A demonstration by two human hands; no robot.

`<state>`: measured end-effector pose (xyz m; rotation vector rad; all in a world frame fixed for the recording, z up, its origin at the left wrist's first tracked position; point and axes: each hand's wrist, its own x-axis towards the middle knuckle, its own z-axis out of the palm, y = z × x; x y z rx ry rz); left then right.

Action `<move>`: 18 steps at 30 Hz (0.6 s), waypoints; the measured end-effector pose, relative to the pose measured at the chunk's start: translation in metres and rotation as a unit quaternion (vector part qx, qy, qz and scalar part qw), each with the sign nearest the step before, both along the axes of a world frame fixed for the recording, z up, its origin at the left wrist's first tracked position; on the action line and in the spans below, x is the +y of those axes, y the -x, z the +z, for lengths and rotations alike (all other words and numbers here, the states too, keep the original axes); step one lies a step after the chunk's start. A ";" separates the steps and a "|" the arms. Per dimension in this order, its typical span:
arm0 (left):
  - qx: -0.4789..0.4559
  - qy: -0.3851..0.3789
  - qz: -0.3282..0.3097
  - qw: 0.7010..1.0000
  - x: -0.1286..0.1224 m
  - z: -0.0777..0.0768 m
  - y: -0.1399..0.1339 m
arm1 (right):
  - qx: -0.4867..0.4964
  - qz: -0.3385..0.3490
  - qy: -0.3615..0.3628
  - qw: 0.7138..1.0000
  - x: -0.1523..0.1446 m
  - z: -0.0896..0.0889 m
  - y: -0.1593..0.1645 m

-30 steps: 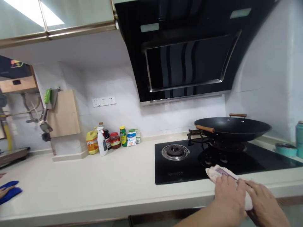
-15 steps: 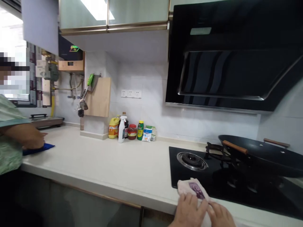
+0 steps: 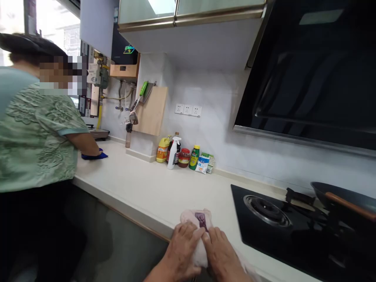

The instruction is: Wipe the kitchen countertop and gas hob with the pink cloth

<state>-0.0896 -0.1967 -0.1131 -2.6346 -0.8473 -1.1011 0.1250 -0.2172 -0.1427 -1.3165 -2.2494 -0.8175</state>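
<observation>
A pale pink cloth with a purple patch (image 3: 196,223) lies at the front edge of the cream tabletop (image 3: 152,192), pressed flat under both hands, left (image 3: 183,250) and right (image 3: 220,256), fingers spread rather than gripping. The work looks like wiping, mid-stroke; the next sweep calls for even downward pressure. Just beside it sits a black glass hob (image 3: 282,231). Farther along, another person's hand presses a blue cloth (image 3: 94,156).
</observation>
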 end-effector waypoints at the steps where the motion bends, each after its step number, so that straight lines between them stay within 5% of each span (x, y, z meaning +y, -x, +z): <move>1: 0.010 0.005 0.019 1.000 0.004 0.001 0.012 | 0.010 0.012 0.028 0.999 0.005 0.007 0.015; 6: 0.012 -0.016 0.131 0.991 0.038 -0.002 0.077 | 0.028 0.018 0.163 0.986 0.031 0.049 0.098; 11: 0.008 -0.090 0.150 0.985 0.072 -0.005 0.131 | 0.026 0.039 0.209 0.977 0.059 0.078 0.160; 18: 0.015 -0.172 0.143 0.975 0.084 0.001 0.152 | 0.071 0.067 0.218 0.971 0.069 0.071 0.150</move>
